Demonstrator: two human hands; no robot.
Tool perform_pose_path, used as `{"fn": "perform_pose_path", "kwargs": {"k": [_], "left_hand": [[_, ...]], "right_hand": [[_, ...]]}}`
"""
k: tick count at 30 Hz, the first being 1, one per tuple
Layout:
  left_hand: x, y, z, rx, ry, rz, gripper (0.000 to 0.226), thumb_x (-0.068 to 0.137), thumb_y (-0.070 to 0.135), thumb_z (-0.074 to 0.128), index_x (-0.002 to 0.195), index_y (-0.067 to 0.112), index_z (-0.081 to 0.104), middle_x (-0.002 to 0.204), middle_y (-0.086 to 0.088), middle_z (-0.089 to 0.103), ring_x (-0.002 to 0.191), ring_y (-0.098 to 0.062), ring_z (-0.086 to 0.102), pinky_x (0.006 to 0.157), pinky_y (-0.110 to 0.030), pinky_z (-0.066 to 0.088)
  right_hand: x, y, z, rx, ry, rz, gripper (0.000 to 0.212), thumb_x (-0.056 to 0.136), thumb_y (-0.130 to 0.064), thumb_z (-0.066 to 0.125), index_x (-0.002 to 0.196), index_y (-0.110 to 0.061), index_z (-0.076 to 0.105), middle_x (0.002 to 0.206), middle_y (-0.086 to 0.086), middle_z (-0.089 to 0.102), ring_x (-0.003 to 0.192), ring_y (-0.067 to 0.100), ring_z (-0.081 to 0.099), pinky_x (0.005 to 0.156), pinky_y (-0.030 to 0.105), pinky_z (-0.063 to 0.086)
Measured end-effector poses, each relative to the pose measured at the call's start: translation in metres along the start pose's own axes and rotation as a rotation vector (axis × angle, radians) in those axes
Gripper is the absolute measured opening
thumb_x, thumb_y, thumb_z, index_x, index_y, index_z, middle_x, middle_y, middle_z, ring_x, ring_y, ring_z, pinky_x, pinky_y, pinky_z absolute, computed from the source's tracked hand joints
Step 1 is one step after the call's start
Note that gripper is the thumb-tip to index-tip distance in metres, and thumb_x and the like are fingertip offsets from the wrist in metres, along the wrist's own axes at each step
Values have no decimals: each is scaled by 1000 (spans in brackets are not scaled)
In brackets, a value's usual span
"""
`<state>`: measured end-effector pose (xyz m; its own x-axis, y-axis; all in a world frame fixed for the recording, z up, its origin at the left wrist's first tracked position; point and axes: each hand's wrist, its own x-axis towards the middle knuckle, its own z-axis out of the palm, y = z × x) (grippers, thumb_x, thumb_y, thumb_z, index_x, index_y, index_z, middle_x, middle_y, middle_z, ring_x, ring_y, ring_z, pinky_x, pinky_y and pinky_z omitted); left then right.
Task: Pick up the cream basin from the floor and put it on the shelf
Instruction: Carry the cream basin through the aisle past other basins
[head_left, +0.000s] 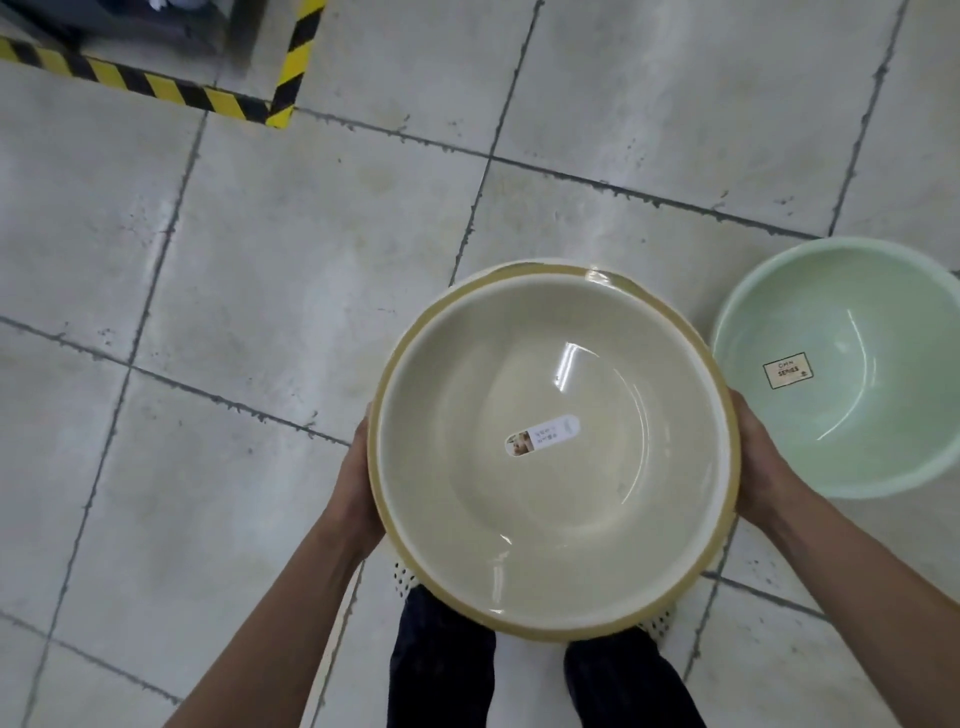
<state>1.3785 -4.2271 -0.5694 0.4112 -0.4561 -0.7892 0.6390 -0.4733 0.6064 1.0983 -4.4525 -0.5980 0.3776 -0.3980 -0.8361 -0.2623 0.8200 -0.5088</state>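
Two basins: one cream basin (553, 447) at centre, one pale green basin (852, 364) at three o'clock from it. Each carries one label. Two hands, the left hand (356, 488) at nine o'clock and the right hand (758, 467) at three, grip the cream one. Two dark trouser legs (441, 660) stand at six o'clock.

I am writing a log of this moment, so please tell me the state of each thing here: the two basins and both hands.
cream basin: upright, empty except a sticker, gripped at both sides over the feet.
green basin: upright on the floor, empty except a label, untouched.
left hand: closed on the cream basin's left rim.
right hand: closed on the cream basin's right rim.
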Motion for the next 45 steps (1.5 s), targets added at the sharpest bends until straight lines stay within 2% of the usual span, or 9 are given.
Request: {"fn": "perform_pose_path", "kwargs": {"k": [5,10,16,21,24,31,35,39,45], "left_hand": [[11,-4,-3,71,7,-90,59,105,57,34,131,16,68,114,-17,74,102,-37,70,86,-51,57],[36,-15,-7,87,-5,-75,43,106,48,44,123,18,70,104,-11,72,91,-33,67,82,-49,56],[50,-38,-27,-22,-28,-92,45,105,39,50,132,4,56,113,-19,61,98,-38,58,89,-57,49],[66,-56,-37,-89,-44,-114,20,104,10,48,104,9,68,87,-16,65,72,-33,60,66,-44,57],[72,-58,-42,-38,-84,-91,22,103,2,46,98,7,67,81,-16,63,65,-30,61,60,-41,56],[64,-38,-34,14,-47,-80,20,103,3,46,104,6,66,81,-13,69,66,-29,65,58,-41,58],[49,-6,-24,72,-88,-71,14,96,9,58,107,8,67,86,-13,69,72,-31,65,64,-42,57],[30,38,3,139,-153,-61,26,84,15,64,109,8,69,84,-11,74,70,-29,69,62,-42,60],[4,106,74,335,-307,-24,21,86,9,65,107,4,69,79,-15,68,67,-31,62,58,-39,56]], "right_hand": [[7,20,8,11,80,55,45,103,-48,45,84,-32,83,84,1,79,74,17,74,77,38,56],[20,28,9,-38,106,86,51,103,-57,37,106,-31,81,111,8,78,109,26,70,99,46,51],[40,30,17,-90,80,135,55,96,-67,42,118,-28,72,103,2,80,91,15,76,81,35,57],[59,38,14,-64,56,124,37,99,-55,50,103,-26,74,88,3,78,71,16,73,70,36,58],[65,41,11,-46,12,118,26,101,-41,56,92,-28,76,83,3,73,66,16,69,69,37,58],[55,45,12,41,49,128,28,100,-38,57,81,-30,76,71,-3,72,58,13,68,58,31,58],[28,37,10,103,52,93,24,100,-40,58,90,-30,76,81,-1,74,66,15,71,64,35,57],[-9,9,3,135,115,33,18,99,-41,60,101,-31,75,87,-5,77,73,13,73,71,38,57],[-81,-44,-32,182,208,-4,29,96,-48,62,116,-29,72,106,6,77,87,17,73,80,43,59]]}}
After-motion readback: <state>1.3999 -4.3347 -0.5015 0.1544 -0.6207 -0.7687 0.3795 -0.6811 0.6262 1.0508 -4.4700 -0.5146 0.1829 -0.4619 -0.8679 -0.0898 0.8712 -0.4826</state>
